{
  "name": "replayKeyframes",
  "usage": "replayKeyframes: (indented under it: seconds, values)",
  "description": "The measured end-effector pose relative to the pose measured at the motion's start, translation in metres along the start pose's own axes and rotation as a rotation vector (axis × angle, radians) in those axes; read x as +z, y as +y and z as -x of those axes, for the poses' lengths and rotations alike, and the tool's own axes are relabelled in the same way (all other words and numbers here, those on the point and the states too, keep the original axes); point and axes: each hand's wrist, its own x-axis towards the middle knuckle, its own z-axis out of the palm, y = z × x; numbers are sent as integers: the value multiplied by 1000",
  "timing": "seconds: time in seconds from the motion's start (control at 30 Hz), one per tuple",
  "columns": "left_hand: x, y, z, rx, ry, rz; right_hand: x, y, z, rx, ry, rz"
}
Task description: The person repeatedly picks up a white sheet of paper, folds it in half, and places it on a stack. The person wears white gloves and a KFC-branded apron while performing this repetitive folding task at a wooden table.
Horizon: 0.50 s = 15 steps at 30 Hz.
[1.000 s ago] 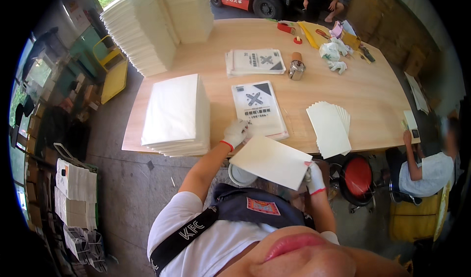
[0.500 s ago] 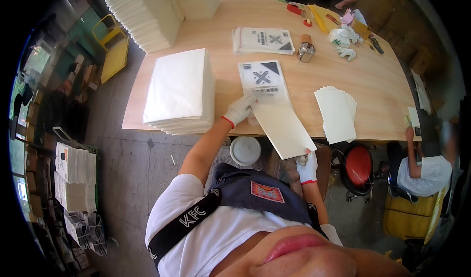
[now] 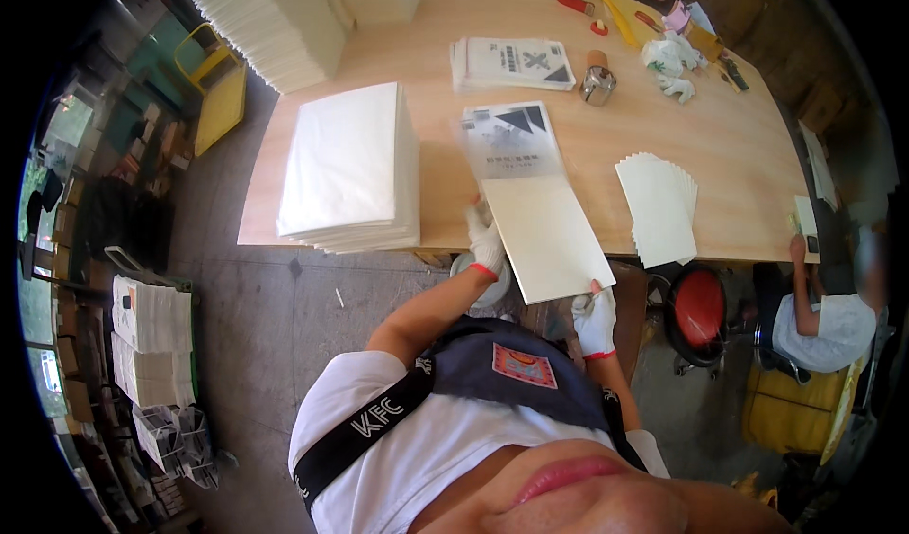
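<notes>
A rectangular stack of cream paper sheets (image 3: 549, 240) slants over the table's near edge. Its far end meets the near end of a clear printed plastic bag (image 3: 513, 146); how far it goes inside I cannot tell. My left hand (image 3: 485, 240), in a white glove with a red cuff, holds the stack's left edge, some fingers hidden. At the near right corner my right hand (image 3: 595, 321), gloved alike, grips the stack with its thumb on top. To the right lies a fanned set of cream sheets (image 3: 655, 210).
A tall pile of white sheets (image 3: 341, 165) stands left on the wooden table (image 3: 440, 127), with higher piles (image 3: 275, 23) behind. Farther back are more printed bags (image 3: 516, 63), a metal can (image 3: 597, 81) and loose gloves (image 3: 674, 84). Another person (image 3: 819, 326) sits right, near a red stool (image 3: 698, 307).
My left hand has come nearer and down along the stack's left edge, away from the bag's end. The stack shows a broader face now. My right hand keeps the same corner.
</notes>
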Motion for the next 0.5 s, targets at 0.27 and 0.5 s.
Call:
replayKeyframes:
  seconds: [0.27,0.5]
  values:
    - [-98,-127,-23,-62,-505,-91,12,0,7,98,-57,119]
    - [-89,-82,19,-454,-242,-127,14,89,-69,192,5,-368]
